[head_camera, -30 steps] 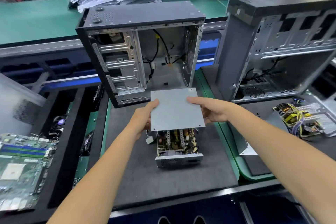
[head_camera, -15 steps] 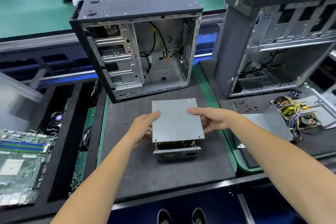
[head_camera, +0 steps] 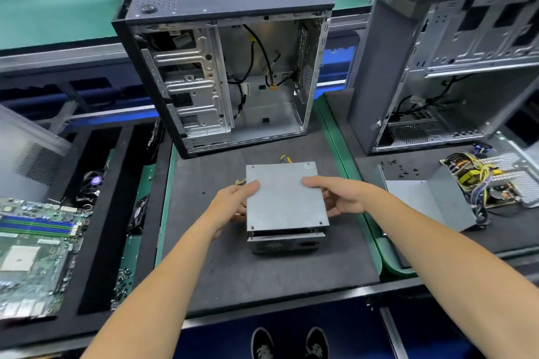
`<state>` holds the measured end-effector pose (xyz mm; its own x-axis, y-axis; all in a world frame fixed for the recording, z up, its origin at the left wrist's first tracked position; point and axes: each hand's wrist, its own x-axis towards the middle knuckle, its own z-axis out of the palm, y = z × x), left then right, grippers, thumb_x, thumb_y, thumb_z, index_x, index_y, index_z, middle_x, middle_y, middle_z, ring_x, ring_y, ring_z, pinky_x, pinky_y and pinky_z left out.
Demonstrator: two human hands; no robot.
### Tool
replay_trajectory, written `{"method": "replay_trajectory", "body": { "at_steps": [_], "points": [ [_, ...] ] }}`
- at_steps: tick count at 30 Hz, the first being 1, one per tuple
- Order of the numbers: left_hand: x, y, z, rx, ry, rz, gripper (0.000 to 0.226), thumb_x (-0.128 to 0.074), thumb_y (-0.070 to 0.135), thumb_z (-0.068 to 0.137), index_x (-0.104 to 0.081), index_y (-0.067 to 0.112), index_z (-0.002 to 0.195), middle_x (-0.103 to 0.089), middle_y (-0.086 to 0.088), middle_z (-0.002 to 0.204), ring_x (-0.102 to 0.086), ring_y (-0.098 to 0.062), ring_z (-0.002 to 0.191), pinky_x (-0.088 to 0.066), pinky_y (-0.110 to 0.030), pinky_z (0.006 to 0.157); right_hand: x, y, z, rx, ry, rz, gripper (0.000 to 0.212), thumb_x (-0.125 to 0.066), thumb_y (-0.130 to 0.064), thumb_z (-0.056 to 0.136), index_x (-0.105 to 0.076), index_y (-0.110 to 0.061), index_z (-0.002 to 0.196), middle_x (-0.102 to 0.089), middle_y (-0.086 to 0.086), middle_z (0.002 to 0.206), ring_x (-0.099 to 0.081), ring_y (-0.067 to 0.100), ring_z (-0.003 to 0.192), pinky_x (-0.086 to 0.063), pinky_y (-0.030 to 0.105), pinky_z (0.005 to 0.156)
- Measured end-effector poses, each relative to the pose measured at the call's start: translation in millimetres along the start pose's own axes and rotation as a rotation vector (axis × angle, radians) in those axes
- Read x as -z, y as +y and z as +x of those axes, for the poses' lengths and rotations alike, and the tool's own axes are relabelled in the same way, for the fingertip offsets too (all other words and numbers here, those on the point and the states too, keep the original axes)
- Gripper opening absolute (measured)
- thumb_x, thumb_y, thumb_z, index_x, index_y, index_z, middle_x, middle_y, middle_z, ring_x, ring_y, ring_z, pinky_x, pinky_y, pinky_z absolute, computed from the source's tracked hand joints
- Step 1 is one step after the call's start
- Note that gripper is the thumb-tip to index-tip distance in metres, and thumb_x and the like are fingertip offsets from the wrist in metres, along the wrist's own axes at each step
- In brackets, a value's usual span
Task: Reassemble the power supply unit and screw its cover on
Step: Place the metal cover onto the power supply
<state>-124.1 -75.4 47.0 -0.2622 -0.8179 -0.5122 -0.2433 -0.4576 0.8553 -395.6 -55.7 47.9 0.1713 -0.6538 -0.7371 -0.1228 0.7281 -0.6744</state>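
Fingers of both hands are curled around the cover (head_camera: pixel 284 197), thumbs on top and the other fingers under its side edges: the left hand (head_camera: pixel 233 204) grips the left edge, the right hand (head_camera: pixel 344 198) the right edge. The cover is a flat grey metal plate and lies level over the supply (head_camera: pixel 287 243), with a narrow gap showing along the near edge, so it is not fully seated there. The supply's near wall, with a mesh grille, faces the person. The supply sits on a dark foam mat (head_camera: pixel 262 277) at the middle of the bench. Yellow wires (head_camera: pixel 285 159) stick out behind the cover's far edge.

Just behind it an open case (head_camera: pixel 224 67) stands upright on the mat, loose cables hanging inside. A second open case (head_camera: pixel 455 67) stands to the right. Near that one lie another opened supply (head_camera: pixel 490 181), a bent metal cover (head_camera: pixel 423 198) and several small dark screws (head_camera: pixel 399 169). One screw (head_camera: pixel 203 192) lies on the mat left of the left hand. A motherboard (head_camera: pixel 35 248) lies at far left, a pile of screws (head_camera: pixel 122 280) beside it.
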Motion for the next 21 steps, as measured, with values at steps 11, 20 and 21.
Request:
{"method": "replay_trajectory", "body": {
  "at_steps": [11,20,21],
  "points": [
    [3.3,-3.8,2.8,-0.001,0.015,0.039,0.041,-0.063,0.053,0.083,-0.067,0.015,0.099,-0.07,0.003,0.073,-0.057,-0.008,0.051,-0.042,-0.015,0.043,-2.5,3.0,2.4,0.0,-0.009,-0.074,0.075,-0.077,-0.062,0.052,-0.066,-0.012,0.107,-0.068,0.004,0.089,-0.063,0.021,0.083,-0.053,0.036,0.089],
    [5.6,0.7,-0.1,0.038,-0.036,0.143,0.051,-0.058,0.063,0.076,-0.066,0.018,0.098,-0.071,0.005,0.074,-0.06,-0.007,0.057,-0.042,-0.014,0.045,-1.4,3.6,4.8,-0.016,0.061,-0.114,0.04,-0.071,-0.057,0.073,-0.067,-0.022,0.092,-0.06,-0.004,0.09,-0.045,0.021,0.093,-0.041,0.032,0.087],
    [5.5,0.7,-0.1,0.052,-0.047,0.133,0.051,-0.058,0.062,0.076,-0.066,0.018,0.1,-0.07,0.004,0.074,-0.059,-0.008,0.056,-0.042,-0.014,0.045,-1.4,3.9,5.3,-0.022,0.044,-0.092,0.043,-0.072,-0.055,0.073,-0.066,-0.019,0.095,-0.06,-0.002,0.088,-0.047,0.02,0.09,-0.041,0.033,0.093]
  ]
}}
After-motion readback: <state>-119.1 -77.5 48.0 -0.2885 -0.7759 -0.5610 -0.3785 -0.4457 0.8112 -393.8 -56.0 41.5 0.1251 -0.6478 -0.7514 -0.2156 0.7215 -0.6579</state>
